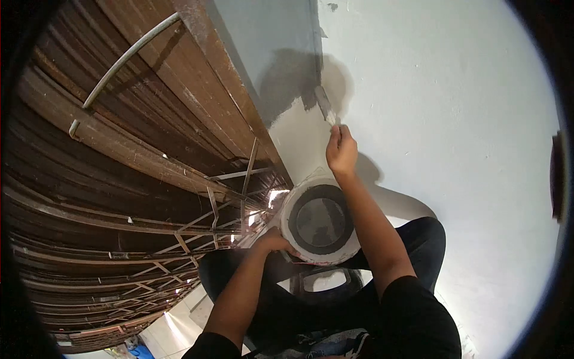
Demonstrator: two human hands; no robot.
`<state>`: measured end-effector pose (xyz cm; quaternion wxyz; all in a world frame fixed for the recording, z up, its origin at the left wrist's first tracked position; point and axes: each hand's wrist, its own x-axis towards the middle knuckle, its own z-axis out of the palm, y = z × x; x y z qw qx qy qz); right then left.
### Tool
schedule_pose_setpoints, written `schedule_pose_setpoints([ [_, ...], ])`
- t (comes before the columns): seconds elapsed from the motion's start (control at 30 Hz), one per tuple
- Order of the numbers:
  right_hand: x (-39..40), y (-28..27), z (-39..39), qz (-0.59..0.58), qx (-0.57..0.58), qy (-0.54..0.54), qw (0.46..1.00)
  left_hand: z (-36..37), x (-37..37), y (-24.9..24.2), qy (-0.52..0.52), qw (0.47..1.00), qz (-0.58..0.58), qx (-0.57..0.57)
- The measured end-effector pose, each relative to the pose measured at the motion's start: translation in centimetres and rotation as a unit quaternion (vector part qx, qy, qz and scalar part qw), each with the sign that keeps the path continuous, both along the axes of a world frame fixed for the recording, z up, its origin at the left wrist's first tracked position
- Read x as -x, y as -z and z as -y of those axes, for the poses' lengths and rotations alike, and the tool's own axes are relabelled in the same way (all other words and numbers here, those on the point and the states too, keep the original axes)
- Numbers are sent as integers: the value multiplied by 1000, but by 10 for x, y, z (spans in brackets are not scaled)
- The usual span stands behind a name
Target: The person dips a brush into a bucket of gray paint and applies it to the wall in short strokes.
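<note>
My right hand (pixel 342 149) is closed around the pale handle of a paintbrush (pixel 323 103). The brush's grey head lies against the wall (pixel 412 90), close to the corner line. My left hand (pixel 276 242) grips the side of a round, paint-smeared bucket (pixel 289 206). Grey paint (pixel 323 222) shows inside the bucket, in front of my knees. Beside the brush, a lighter jagged-edged patch (pixel 296 140) meets a darker grey wall strip (pixel 263 30). Shadows of my head and arm fall across the walls.
A brown ribbed metal shutter or gate (pixel 137 137) with a curved handle (pixel 128 57) and folding lattice bars (pixel 215 209) stands close on my left. A black stool-like seat (pixel 326 293) shows between my legs. Floor tiles (pixel 173 329) and a blue item (pixel 140 351) are at lower left.
</note>
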<state>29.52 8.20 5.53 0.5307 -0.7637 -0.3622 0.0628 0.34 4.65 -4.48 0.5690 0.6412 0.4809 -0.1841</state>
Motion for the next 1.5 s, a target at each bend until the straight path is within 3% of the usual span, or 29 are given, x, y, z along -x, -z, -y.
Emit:
schedule_pose_setpoints([
  [0.07,-3,-3,-15,32,-77,-24,996,1,-6,-23,-15,1000,-18,14],
  [0.13,-7,2,-37,90,-119,-35,988,-1,-1,-6,-3,1000,-4,10],
  [0.17,-4,1,-47,93,-7,-15,995,-3,1,5,3,1000,4,10],
  [0.3,4,3,-70,22,33,2,999,3,-12,-39,-46,998,18,30],
  [0.4,12,3,-71,-2,33,31,999,-2,-21,-60,10,995,-85,44],
  [0.5,20,2,-73,-29,70,56,996,2,-17,-59,-19,999,-18,47],
  [0.6,19,28,-79,-39,75,54,995,2,-12,-44,-13,998,-44,34],
  [0.7,15,38,-78,-60,124,36,990,10,-9,-47,-7,997,30,-70],
  [0.77,11,39,-78,-57,142,25,988,3,11,16,-15,998,53,-37],
  [0.8,7,36,-76,-56,151,20,987,4,11,14,-19,997,65,-21],
  [0.87,-8,28,-70,-52,212,-54,974,3,8,8,-15,1000,19,7],
  [0.97,-12,5,-60,-69,261,-117,956,11,-7,-59,-2,999,-28,-23],
  [1.1,-39,50,-78,45,213,-152,964,11,-3,-46,-3,1000,11,-11],
  [1.2,-10,3,-58,-17,94,-13,995,12,1,-43,-13,999,29,3],
  [1.3,2,-1,-52,44,33,-9,998,14,-1,-56,3,1000,16,-16],
  [1.5,15,-14,-34,41,-87,-2,995,16,0,-67,9,998,21,-52],
])
